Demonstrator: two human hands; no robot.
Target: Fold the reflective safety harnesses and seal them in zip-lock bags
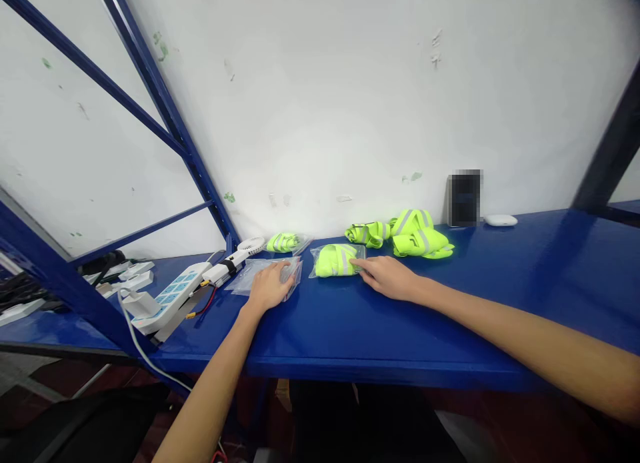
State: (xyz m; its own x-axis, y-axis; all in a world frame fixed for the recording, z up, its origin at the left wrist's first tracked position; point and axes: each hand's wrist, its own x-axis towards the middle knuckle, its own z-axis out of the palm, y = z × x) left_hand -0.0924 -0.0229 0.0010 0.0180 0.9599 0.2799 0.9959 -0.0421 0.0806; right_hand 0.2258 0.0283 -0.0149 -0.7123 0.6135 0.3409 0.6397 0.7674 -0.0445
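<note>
The bagged yellow bundle (pixel 334 260) lies flat on the blue desk (pixel 360 336), near the middle, between the two hands. It is folded fluorescent cloth with pale grey bands inside a clear bag. It looks light and soft, likely to squash under a squeeze and spring back a little; nothing about it seems fragile. The film is probably the slippery part: it shines, and on the glossy desk the bundle may slide if pushed from one side. A sound hold would be across the padded middle, fingers on one side and thumb on the other, so that cloth and film are caught together; a pinch of the loose edge alone would likely let the cloth shift inside.

The right hand (pixel 389 276) reaches in from the right, its forefinger at the bundle's right edge; whether the thumb pinches the film from below cannot be told. The left hand (pixel 271 284) rests on flat clear bags (pixel 244 280) to the left, thumb and forefinger apart. Those bags look limp and thin, probably best lifted by one edge, as the sheets may cling.

Farther off lie another bagged bundle (pixel 283 242) at left and unbagged yellow bundles (pixel 423 242) at right, whose folds could loosen if lifted by a strap.
</note>
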